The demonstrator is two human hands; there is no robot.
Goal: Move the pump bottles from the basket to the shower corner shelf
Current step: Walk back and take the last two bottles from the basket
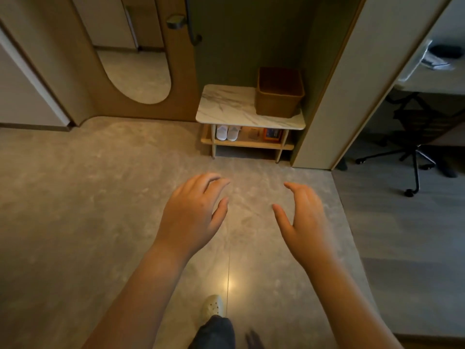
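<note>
Both hands are raised at centre frame, empty. The left hand and right hand face each other with fingers spread and loosely curled, probably readied to take something from both sides. Beyond them, across bare floor, a brown woven basket stands at upper centre-right on a marble-topped desk, well apart from the hands. Its contents are hidden, so no pump bottles show. No shower shelf is in view.

Brown basket upright on marble-topped bench
</note>
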